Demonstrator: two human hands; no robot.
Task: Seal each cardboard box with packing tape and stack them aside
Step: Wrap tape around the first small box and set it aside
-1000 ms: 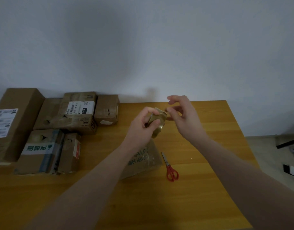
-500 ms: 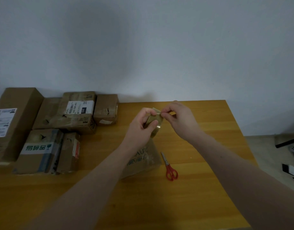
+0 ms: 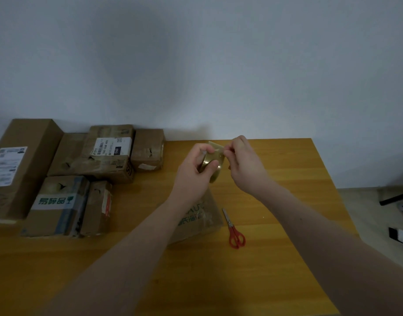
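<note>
Head view showed your left hand (image 3: 191, 172) gripping the tape roll (image 3: 213, 164) while your right hand (image 3: 246, 165) pinched its loose end, above the cardboard box (image 3: 199, 221) on the table (image 3: 275, 258). You were at the tape-freeing step; next, you needed to draw out a strip and lay it along the box seam, scissors (image 3: 233, 231) just beside.

Left hand (image 3: 193, 172) grips the tape roll (image 3: 213, 164); right hand (image 3: 246, 166) pinches its loose end (above the table (image 3: 287, 224)).

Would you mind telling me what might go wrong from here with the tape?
The right hand pinches only the tape's free end, so it may slip back or stick to itself. The left hand holds the tape roll in mid-air above the box; pulling there could twist the strip.
</note>
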